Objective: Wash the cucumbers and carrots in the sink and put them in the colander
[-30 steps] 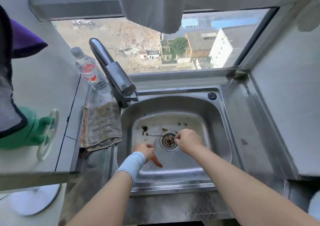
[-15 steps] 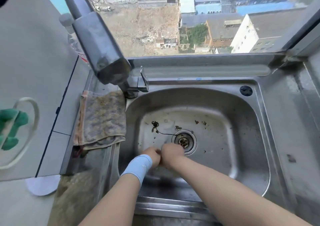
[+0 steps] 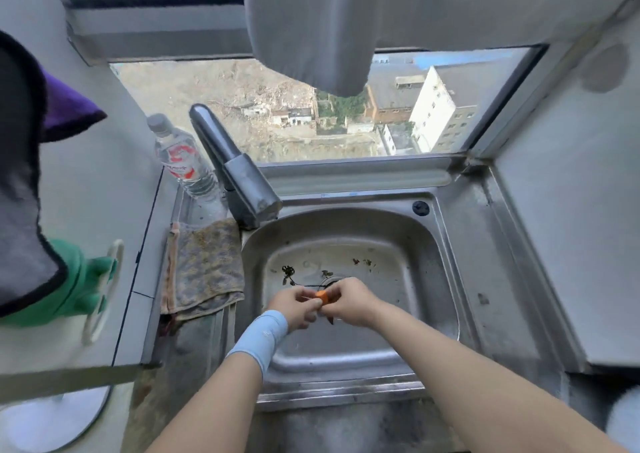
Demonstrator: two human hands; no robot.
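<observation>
Both of my hands meet over the middle of the steel sink (image 3: 429,279), just in front of the drain. Between them is a small orange carrot (image 3: 322,296); only its blunt end shows. My left hand (image 3: 294,305), with a light blue wristband, holds the carrot from the left. My right hand (image 3: 349,302) grips it from the right with curled fingers. A dark tip pokes out below my right hand. No water runs from the faucet (image 3: 239,175). I see no cucumber and no colander.
Bits of plant debris lie on the sink floor. A folded patterned rag (image 3: 204,265) lies left of the basin, a plastic water bottle (image 3: 180,158) stands behind it. Green gloves (image 3: 79,282) and dark cloths hang at left; a grey cloth hangs above the window.
One second ago the carrot lay on the sink floor by my left hand. My hands then came together, and now both hold it raised above the drain.
</observation>
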